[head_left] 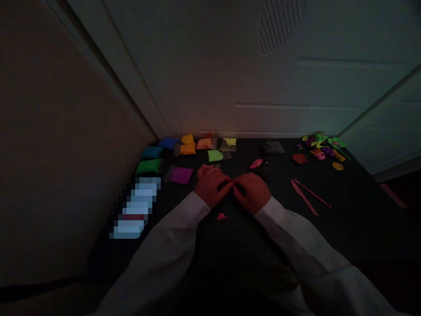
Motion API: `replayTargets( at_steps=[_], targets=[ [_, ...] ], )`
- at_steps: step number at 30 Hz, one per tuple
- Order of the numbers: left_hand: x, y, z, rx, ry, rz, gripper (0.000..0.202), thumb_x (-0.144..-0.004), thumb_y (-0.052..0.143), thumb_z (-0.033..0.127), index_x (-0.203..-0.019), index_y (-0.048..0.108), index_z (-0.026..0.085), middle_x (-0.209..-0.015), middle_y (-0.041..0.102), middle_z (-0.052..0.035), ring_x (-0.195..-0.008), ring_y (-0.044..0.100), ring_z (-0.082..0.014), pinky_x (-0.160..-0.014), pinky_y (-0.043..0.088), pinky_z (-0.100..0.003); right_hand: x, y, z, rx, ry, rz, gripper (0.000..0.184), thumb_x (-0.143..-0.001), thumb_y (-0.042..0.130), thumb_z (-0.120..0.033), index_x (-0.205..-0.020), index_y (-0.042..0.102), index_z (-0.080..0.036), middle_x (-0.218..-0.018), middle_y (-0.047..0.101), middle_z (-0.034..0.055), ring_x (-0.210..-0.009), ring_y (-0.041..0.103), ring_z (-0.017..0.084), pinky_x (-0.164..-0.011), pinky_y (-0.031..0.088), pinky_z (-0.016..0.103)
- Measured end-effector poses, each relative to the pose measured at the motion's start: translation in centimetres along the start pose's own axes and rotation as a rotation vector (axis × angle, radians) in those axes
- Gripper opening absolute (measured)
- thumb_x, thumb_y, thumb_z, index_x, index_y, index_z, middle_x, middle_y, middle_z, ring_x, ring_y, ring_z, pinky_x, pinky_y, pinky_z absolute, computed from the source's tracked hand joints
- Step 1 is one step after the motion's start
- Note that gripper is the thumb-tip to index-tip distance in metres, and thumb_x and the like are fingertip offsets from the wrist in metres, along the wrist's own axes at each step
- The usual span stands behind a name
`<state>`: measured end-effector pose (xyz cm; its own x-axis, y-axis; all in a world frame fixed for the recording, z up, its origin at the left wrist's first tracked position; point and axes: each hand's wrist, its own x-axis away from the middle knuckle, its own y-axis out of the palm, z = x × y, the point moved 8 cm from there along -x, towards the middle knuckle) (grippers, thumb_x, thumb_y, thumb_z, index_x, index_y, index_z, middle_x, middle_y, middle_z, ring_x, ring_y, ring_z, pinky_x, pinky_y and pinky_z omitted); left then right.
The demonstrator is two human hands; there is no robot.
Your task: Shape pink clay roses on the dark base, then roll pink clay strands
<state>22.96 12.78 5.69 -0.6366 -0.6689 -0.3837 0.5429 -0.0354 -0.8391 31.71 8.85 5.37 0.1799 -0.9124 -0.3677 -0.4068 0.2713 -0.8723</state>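
Observation:
My left hand [212, 185] and my right hand [252, 192] meet over the dark table, thumbs and fingertips pressed together. Both are closed in a pinch; whatever lies between the fingertips is too small and dim to make out. A small pink scrap of clay [222, 216] lies on the table nearer to me, below the left hand. Just beyond the right hand sits a bright pink clay piece [256, 163] on something dark. Part of a clear bag shows behind the left hand, mostly hidden by it.
Bags of coloured clay, among them a purple bag [180, 175] and a green bag [149, 166], line the left and back. A lit phone [136, 208] lies at left. At right are two pink modelling tools [307, 195], a red lump [299, 158] and small colourful clay figures [324, 149].

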Motion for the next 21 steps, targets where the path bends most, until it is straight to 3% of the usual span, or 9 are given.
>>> replayTargets(
  at_steps=[6, 8, 11, 13, 15, 18, 21],
  targets=[
    [-0.3, 0.9, -0.9, 0.187, -0.042, -0.114, 0.020, -0.074, 0.049, 0.035, -0.076, 0.060, 0.019, -0.079, 0.064, -0.0018, -0.083, 0.054, -0.0163, -0.082, 0.032, -0.036, 0.0, -1.0, -0.3, 0.048, -0.026, 0.062, 0.016, -0.077, 0.045, -0.027, -0.082, 0.057, -0.018, -0.080, 0.060, 0.0042, -0.077, 0.049, 0.018, -0.070, 0.034, 0.031],
    [-0.3, 0.7, -0.9, 0.202, -0.047, -0.113, 0.018, -0.073, 0.050, 0.034, -0.075, 0.059, 0.019, -0.079, 0.064, -0.0016, -0.084, 0.053, -0.0166, -0.083, 0.032, -0.035, 0.0, -2.9, 0.5, 0.006, 0.006, 0.176, 0.015, -0.078, 0.045, -0.026, -0.081, 0.056, -0.018, -0.079, 0.059, 0.0040, -0.077, 0.050, 0.017, -0.072, 0.036, 0.030],
    [-0.3, 0.6, -0.7, 0.165, -0.025, -0.118, 0.017, -0.072, 0.052, 0.035, -0.074, 0.060, 0.020, -0.079, 0.064, -0.0008, -0.086, 0.053, -0.0173, -0.086, 0.028, -0.037, 0.5, -6.3, 3.0, -0.086, 0.166, 0.409, 0.017, -0.080, 0.041, -0.026, -0.089, 0.053, -0.016, -0.081, 0.057, 0.0060, -0.075, 0.051, 0.014, -0.069, 0.039, 0.027],
    [-0.3, 1.0, -0.2, 0.144, 0.028, -0.150, 0.019, -0.073, 0.051, 0.037, -0.076, 0.061, 0.021, -0.080, 0.064, -0.0010, -0.085, 0.052, -0.0170, -0.085, 0.028, -0.037, 0.5, -7.2, 4.1, -0.093, 0.215, 0.445, 0.021, -0.081, 0.040, -0.026, -0.093, 0.051, -0.014, -0.085, 0.056, 0.0080, -0.076, 0.050, 0.014, -0.069, 0.040, 0.027],
    [-0.1, 1.6, 0.3, 0.110, 0.087, -0.178, 0.020, -0.073, 0.052, 0.039, -0.077, 0.063, 0.023, -0.083, 0.063, -0.0014, -0.087, 0.050, -0.0177, -0.083, 0.028, -0.037, 0.1, -6.5, 3.9, -0.067, 0.161, 0.367, 0.020, -0.081, 0.042, -0.026, -0.091, 0.054, -0.014, -0.086, 0.056, 0.0080, -0.081, 0.050, 0.015, -0.073, 0.038, 0.027],
    [0.3, 2.8, 0.7, 0.040, 0.147, -0.216, 0.018, -0.072, 0.053, 0.039, -0.076, 0.065, 0.026, -0.083, 0.064, -0.0010, -0.087, 0.049, -0.0191, -0.080, 0.027, -0.039, -0.5, -3.2, 2.8, 0.043, 0.066, 0.104, 0.016, -0.078, 0.046, -0.026, -0.084, 0.059, -0.018, -0.084, 0.059, 0.0056, -0.084, 0.049, 0.018, -0.074, 0.035, 0.032],
    [0.5, 3.2, 1.0, 0.025, 0.191, -0.240, 0.020, -0.071, 0.054, 0.041, -0.080, 0.064, 0.026, -0.080, 0.064, -0.0010, -0.084, 0.049, -0.0186, -0.079, 0.028, -0.039, -0.1, 0.0, 2.2, 0.195, 0.071, -0.142, 0.018, -0.078, 0.046, -0.027, -0.086, 0.060, -0.021, -0.084, 0.061, 0.0063, -0.083, 0.049, 0.021, -0.070, 0.031, 0.035]
  ],
)
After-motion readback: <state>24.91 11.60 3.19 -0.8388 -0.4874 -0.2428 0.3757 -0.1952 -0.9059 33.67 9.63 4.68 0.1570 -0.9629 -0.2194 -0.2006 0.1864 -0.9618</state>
